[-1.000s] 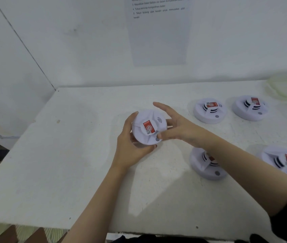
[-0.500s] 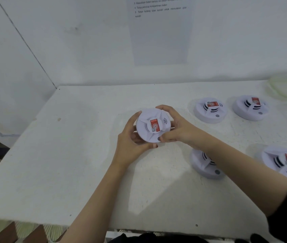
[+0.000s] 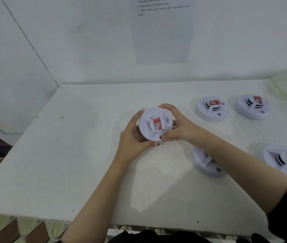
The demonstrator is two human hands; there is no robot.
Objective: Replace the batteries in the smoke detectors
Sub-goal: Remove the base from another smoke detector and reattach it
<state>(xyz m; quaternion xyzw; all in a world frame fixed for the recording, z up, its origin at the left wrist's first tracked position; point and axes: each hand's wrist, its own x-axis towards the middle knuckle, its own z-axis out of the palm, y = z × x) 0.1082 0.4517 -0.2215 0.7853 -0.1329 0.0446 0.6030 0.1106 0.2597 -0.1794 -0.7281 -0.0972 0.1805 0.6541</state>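
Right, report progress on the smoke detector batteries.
Done: nothing visibly; no detector is open, no batteries in sight. In hand: left hand and right hand grip the held smoke detector, label side up, closed. Left: that one, plus back-left detector, back-right detector, detector under the right forearm and right-edge detector on the table.

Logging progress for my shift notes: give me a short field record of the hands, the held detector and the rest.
held detector: between both hands, red label facing the camera
left hand: grips its left rim
right hand: grips its right rim
resting detectors: four on the table, right of the hands; one partly behind the right forearm
wall: printed sheet
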